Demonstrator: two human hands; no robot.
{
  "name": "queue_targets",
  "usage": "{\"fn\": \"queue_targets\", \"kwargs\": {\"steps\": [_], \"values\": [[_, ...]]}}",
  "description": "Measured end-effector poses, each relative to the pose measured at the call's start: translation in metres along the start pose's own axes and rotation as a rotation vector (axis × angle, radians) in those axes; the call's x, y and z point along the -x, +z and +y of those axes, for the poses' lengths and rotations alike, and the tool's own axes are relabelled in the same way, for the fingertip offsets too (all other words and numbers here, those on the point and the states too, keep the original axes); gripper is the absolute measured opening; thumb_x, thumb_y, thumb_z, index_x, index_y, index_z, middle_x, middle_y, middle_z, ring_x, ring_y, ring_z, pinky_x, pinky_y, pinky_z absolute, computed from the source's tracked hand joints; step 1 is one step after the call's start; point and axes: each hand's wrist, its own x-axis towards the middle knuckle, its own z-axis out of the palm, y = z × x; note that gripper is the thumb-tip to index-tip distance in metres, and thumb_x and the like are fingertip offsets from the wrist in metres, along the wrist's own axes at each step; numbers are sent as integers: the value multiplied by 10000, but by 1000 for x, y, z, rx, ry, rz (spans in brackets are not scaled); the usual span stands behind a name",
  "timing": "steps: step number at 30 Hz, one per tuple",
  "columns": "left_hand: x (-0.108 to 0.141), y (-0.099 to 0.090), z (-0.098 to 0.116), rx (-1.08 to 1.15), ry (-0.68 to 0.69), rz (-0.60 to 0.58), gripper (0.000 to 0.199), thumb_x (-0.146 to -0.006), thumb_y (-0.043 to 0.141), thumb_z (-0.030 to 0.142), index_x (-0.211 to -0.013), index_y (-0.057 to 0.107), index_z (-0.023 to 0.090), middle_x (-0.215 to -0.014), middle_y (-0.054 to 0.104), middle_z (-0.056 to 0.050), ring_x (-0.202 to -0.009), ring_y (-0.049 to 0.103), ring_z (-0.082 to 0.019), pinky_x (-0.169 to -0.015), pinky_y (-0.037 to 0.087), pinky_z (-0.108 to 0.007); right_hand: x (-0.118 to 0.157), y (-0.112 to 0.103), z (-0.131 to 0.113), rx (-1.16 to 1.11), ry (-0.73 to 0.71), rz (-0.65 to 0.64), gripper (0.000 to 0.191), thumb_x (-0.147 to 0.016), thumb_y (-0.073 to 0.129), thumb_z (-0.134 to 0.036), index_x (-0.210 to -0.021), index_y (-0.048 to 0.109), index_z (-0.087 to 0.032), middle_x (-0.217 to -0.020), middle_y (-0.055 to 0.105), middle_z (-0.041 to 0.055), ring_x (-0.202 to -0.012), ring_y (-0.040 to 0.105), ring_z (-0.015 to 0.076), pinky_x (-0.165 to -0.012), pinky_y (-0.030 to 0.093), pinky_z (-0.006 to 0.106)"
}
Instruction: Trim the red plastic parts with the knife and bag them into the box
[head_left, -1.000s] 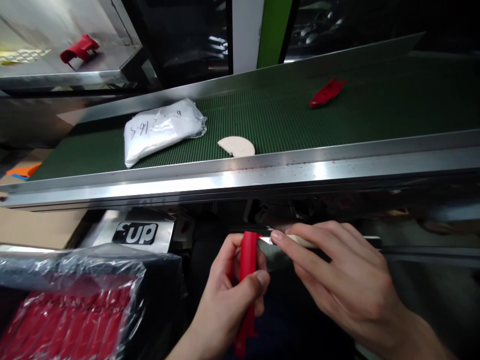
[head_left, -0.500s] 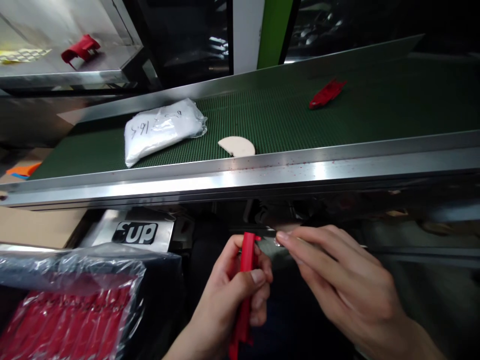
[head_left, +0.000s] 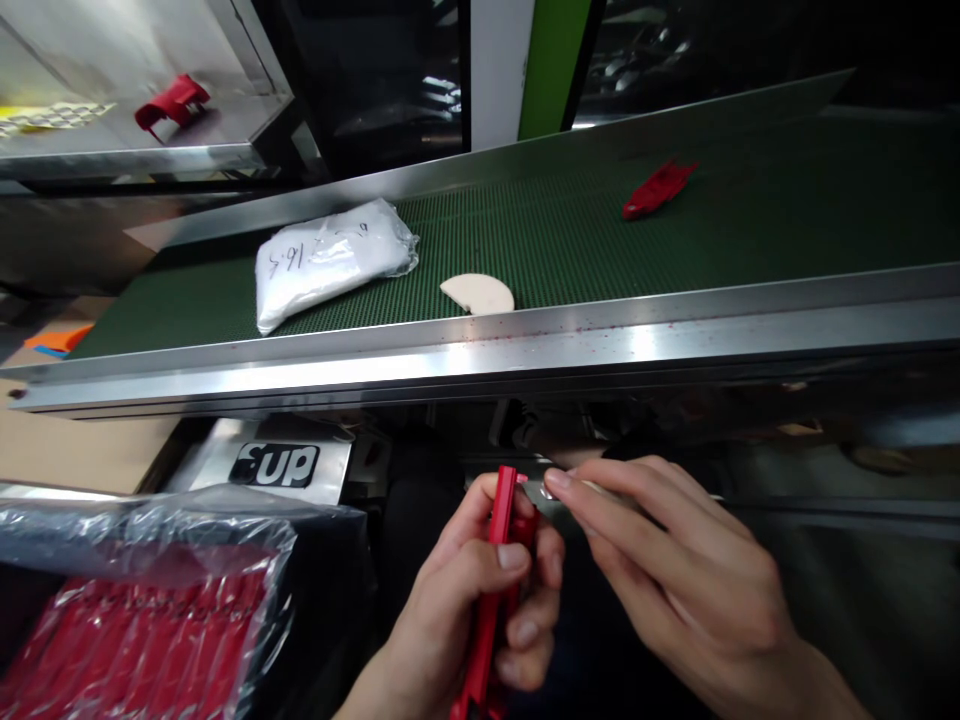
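Wrapped in the fingers of my left hand [head_left: 457, 590] is a long narrow red plastic part [head_left: 501, 520], held nearly upright with its lower end tilted toward me. The thumb presses on its near face. A small red nub sticks out to the right near its top. My right hand [head_left: 675, 570] is closed in a pinch just to the right of that nub. Between its thumb and forefinger is a thin tool with a shiny metal tip [head_left: 547, 491], mostly hidden by the fingers. The tip is close to the nub; I cannot tell whether they touch.
A green conveyor belt [head_left: 555, 230] with metal edges crosses ahead. It carries a white plastic-wrapped packet [head_left: 330, 262], a cream disc piece [head_left: 480, 293] and a red part [head_left: 660, 190]. Lower left, a plastic-lined box [head_left: 274, 555] holds several red parts. Another red piece [head_left: 174, 102] sits on a metal table.
The red part has turned slightly in my left hand and shifted a little right. My right hand's fingertips have come closer to its top. The view has shifted slightly.
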Motion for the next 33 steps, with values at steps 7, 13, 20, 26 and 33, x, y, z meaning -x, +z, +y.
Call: {"fn": "queue_targets", "kwargs": {"steps": [7, 13, 20, 26, 33], "values": [[0, -1, -7, 145, 25, -96, 152, -873, 537, 220, -1024, 523, 216, -846, 563, -44, -503, 406, -28, -384, 351, -69, 3, -5, 5, -20, 60, 5, 466, -851, 549, 61, -1257, 621, -155, -1098, 623, 110, -991, 594, 200, -809, 494, 362], [0, 0, -8, 206, 11, -129, 144, -909, 495, 257, -1045, 528, 222, -862, 570, -54, -493, 424, -29, -373, 378, -75, 0, -7, -3, -11, -37, -4, 349, -862, 581, 31, -1163, 669, -122, -1055, 639, 126, -952, 587, 214, -768, 478, 388], [2, 2, -9, 205, -8, -146, 141, -922, 482, 295, -1041, 523, 231, -849, 554, -49, -472, 393, -30, -360, 371, -79, -8, -4, -3, 61, -52, 35, 286, -845, 605, 44, -1074, 705, -96, -981, 663, 128, -895, 599, 214, -753, 467, 391], [1, 4, -8, 218, 4, -118, 142, -918, 481, 278, -1046, 518, 228, -840, 546, -47, -471, 385, -30, -355, 350, -70, -8, -4, -4, 74, -51, 47, 295, -845, 602, 41, -1071, 709, -115, -964, 671, 116, -882, 617, 215, -754, 470, 386], [1, 6, -8, 226, -8, -124, 152, -910, 502, 296, -1044, 533, 230, -839, 561, -48, -464, 405, -37, -344, 363, -83, -2, -2, -3, 93, -64, 59, 348, -821, 622, 59, -1107, 696, -126, -1009, 665, 125, -928, 603, 241, -772, 468, 430]]}}
